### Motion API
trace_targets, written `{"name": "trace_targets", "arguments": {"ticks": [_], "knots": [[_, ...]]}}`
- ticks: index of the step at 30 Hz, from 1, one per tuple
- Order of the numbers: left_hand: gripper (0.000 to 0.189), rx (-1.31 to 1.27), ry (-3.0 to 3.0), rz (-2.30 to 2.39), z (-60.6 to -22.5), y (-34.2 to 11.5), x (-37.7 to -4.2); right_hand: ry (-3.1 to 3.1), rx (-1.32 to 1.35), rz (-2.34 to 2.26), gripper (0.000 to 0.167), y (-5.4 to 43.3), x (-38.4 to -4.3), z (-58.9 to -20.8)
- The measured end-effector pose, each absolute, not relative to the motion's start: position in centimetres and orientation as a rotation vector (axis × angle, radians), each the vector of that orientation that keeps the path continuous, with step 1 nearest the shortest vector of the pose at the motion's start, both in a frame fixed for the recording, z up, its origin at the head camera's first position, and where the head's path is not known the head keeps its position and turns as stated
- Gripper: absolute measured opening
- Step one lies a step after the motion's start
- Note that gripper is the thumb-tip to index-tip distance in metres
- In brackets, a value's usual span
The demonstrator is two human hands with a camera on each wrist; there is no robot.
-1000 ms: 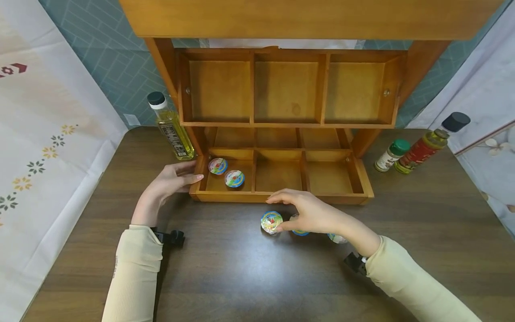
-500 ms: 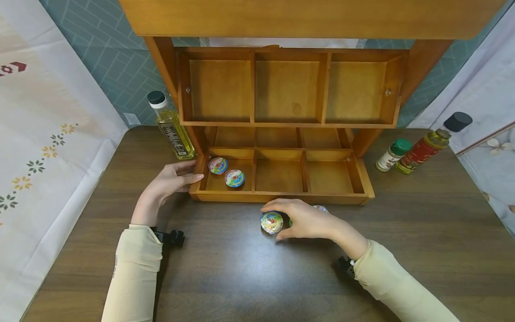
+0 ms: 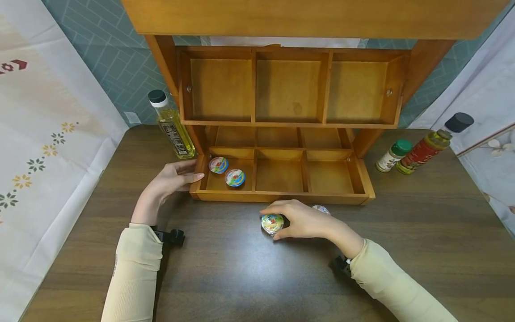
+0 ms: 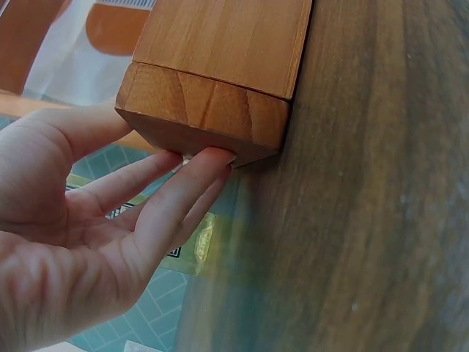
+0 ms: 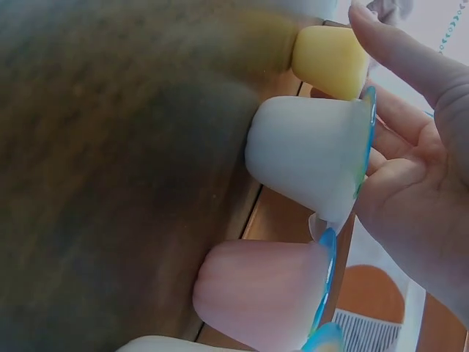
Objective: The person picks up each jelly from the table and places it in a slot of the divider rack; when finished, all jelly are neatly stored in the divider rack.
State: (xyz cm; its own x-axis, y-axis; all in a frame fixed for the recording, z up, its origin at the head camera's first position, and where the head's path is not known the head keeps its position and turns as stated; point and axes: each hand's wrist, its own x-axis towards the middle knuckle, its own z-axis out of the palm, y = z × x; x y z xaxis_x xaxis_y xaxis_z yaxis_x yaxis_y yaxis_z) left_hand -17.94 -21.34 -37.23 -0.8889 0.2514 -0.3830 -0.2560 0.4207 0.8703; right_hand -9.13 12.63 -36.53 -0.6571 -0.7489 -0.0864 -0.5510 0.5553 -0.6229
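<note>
A jelly cup with a shiny printed lid [image 3: 272,223] stands on the table in front of the wooden organizer [image 3: 281,197]. My right hand [image 3: 307,221] pinches it between thumb and fingers; its yellow body [image 5: 330,60] shows in the right wrist view. Below it there, a white cup [image 5: 304,150] and a pink cup [image 5: 260,286] stand in a row under the hand. My left hand [image 3: 170,181] holds the lower tray's left wall, thumb at the rim, fingertips [image 4: 220,155] against its outer side. Two lidded cups [image 3: 218,165] lie in that tray's left compartment.
The organizer's upper tray [image 3: 287,124] has three compartments and overhangs the lower one. An oil bottle [image 3: 175,134] stands at its left. At the right are a green-capped jar [image 3: 392,156] and a dark-capped red-label bottle [image 3: 428,150]. Another lid [image 3: 321,209] peeks out behind my right hand.
My right hand has shifted left and its thumb and fingers have come together round the yellow jelly cup. My left hand has stayed at the tray's left wall.
</note>
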Motion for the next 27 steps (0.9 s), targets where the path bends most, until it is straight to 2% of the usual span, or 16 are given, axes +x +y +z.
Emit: {"name": "trace_targets", "arguments": {"ticks": [13, 27], "knots": [[0.071, -0.007, 2.218, 1.477, -37.2, -21.4, -18.0, 2.467, -1.051, -0.848, 0.056, 13.0, -9.2, -36.3], [0.073, 0.014, 2.217, 1.469, -37.1, -21.5, -18.0, 2.486, -1.108, -0.82, 0.055, 14.5, -11.0, -32.3]]}}
